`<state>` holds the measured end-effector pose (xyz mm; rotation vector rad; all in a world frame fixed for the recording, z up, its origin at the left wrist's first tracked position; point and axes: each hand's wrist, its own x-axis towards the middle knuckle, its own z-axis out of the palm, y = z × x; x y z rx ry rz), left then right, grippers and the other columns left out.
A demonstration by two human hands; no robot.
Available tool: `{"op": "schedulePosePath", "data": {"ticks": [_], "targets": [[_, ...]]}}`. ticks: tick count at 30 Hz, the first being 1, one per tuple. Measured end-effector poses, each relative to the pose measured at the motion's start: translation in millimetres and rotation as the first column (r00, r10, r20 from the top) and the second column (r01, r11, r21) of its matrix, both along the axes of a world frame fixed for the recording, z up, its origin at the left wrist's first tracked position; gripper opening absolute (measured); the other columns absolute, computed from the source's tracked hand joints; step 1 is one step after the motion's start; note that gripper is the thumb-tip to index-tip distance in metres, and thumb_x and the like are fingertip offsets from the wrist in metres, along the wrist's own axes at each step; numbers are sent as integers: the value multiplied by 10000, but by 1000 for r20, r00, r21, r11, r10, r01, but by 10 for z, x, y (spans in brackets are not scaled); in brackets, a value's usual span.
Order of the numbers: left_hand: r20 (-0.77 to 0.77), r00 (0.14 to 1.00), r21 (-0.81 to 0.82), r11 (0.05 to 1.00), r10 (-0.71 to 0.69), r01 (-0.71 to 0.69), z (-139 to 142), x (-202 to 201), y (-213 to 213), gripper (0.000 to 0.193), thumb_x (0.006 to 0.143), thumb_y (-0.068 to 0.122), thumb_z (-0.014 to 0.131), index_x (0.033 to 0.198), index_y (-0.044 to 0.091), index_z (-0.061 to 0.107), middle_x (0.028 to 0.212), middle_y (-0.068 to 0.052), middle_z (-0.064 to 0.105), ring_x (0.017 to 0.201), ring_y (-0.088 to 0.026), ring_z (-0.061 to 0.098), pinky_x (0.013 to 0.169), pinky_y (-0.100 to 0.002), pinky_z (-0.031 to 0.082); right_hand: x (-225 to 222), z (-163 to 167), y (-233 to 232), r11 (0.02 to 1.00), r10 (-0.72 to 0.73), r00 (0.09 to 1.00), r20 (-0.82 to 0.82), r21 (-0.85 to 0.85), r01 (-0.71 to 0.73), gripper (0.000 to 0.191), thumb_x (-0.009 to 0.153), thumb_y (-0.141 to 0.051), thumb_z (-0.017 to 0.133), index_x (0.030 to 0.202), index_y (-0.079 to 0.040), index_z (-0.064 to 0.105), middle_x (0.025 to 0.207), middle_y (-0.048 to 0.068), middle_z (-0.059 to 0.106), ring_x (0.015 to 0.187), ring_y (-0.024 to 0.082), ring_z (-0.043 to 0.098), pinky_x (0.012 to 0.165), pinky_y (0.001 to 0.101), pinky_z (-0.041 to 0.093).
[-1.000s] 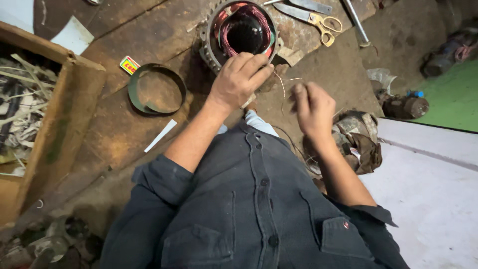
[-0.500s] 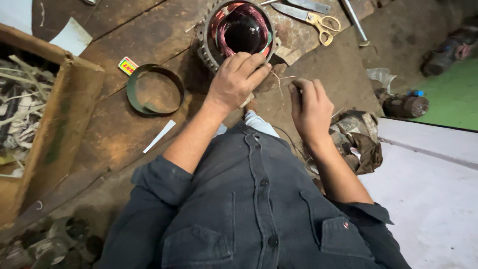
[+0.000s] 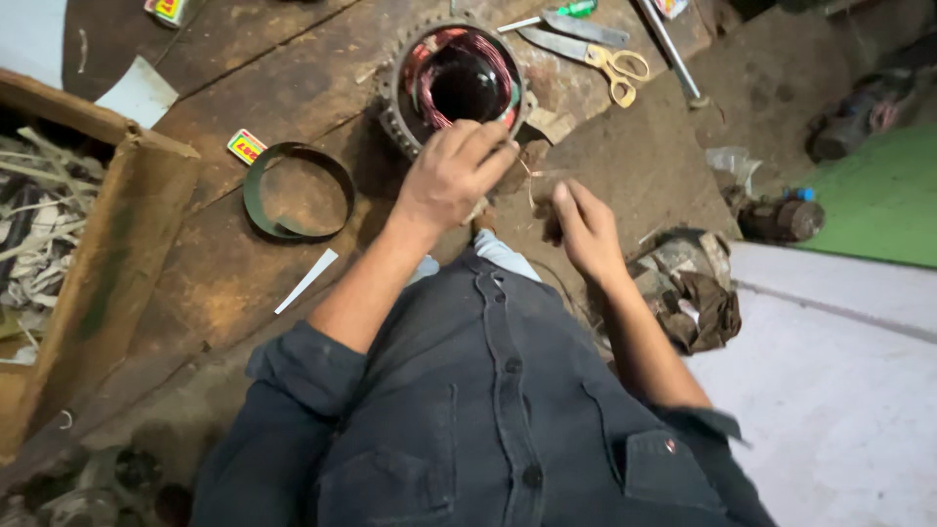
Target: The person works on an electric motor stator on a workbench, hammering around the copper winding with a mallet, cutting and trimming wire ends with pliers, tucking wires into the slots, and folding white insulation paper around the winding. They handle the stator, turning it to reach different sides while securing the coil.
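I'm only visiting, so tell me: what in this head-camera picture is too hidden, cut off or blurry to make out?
- Head view: what the right hand pinches; its curled fingers hide it, and the thin thread is too fine to follow.
- The near rim of the round metal motor stator with copper windings, covered by the left hand.
- The open cardboard box of pale scraps, cut off by the left edge.
- The dark lump beside the green mat: blurred.

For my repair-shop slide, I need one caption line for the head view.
Left hand on a motor stator, right hand beside it, scissors behind.
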<state>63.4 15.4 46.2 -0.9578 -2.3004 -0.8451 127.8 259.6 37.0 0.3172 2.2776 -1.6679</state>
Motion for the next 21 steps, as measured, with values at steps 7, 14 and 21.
{"op": "schedulePosePath", "data": {"ticks": [7, 14, 21], "targets": [[52, 904, -58, 905, 425, -422, 114, 433, -806, 429, 948, 133, 708, 1374, 169, 676, 1336, -45, 592, 1243, -293, 579, 1035, -467, 492, 224, -173, 286, 986, 27, 1000, 1, 164, -27, 284, 1082, -251, 569, 1089, 14, 674, 809, 82, 661, 676, 106, 592, 620, 267, 488], [-79, 297, -362, 251, 951, -898, -58, 888, -2345, 574, 882, 242, 781, 1387, 31, 610, 1322, -168, 588, 1277, -379, 519, 1074, -573, 381, 190, -355, 213, 976, 95, 995, 38, 193, -100, 265, 1070, -241, 602, 1126, 5, 681, 949, 85, 726, 711, 119, 617, 639, 265, 487], [-122, 161, -401, 100, 979, -911, 745, 1914, -2949, 528, 1008, 353, 808, 1312, -32, 610, 1266, -161, 633, 1261, -312, 598, 1056, -445, 483, -61, -107, 208, 914, 270, 963, -12, 318, -252, 241, 1040, -212, 610, 1143, -6, 683, 983, 65, 748, 769, 102, 689, 677, 257, 523]]}}
